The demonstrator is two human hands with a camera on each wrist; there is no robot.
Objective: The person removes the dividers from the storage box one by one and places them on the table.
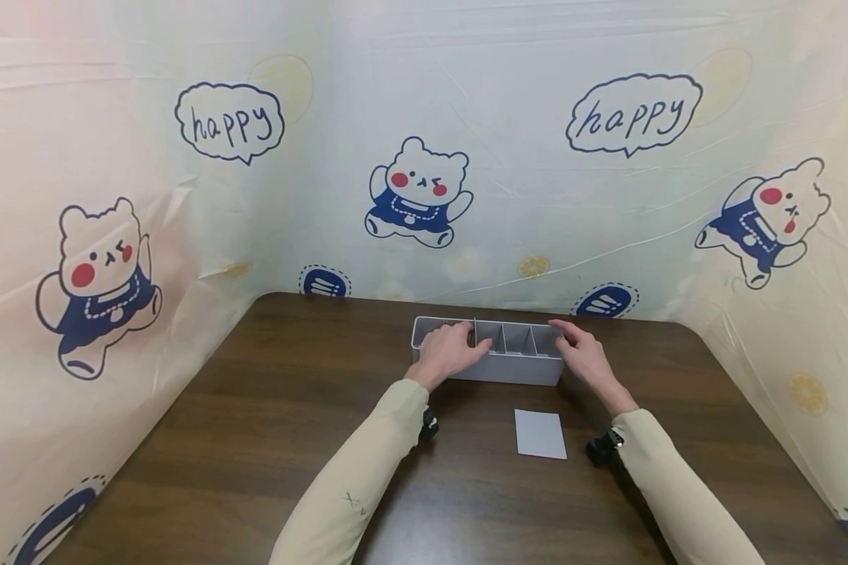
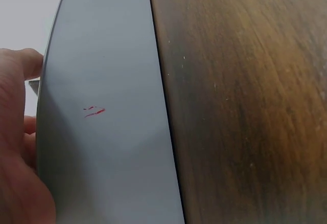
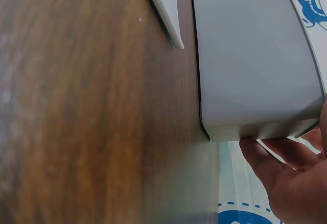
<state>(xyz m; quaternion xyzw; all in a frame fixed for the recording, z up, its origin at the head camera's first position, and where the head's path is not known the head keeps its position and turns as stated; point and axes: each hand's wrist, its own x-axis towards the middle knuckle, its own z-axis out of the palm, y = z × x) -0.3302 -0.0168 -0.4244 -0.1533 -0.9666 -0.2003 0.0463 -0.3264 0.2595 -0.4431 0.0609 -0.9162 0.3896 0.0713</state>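
A long grey divided box point(image 1: 505, 369) stands toward the back of the table, its inside split into several compartments. My left hand point(image 1: 448, 351) reaches over its front rim, left of the middle. Thumb and fingers are spread near a divider point(image 1: 477, 333); the fingertips drop partly out of sight, and whether they pinch anything is hidden. In the left wrist view the box's front wall point(image 2: 107, 70) bears small red marks. At the right end, my right hand point(image 1: 588, 359) lays its fingertips against the outer end wall point(image 3: 230, 131). The right thumb is near the rim.
A white rectangular card point(image 1: 540, 434) lies flat on the dark wooden table point(image 1: 290, 447), in front of the box and between the forearms. A printed cloth curtain point(image 1: 523, 188) closes off the back and both sides.
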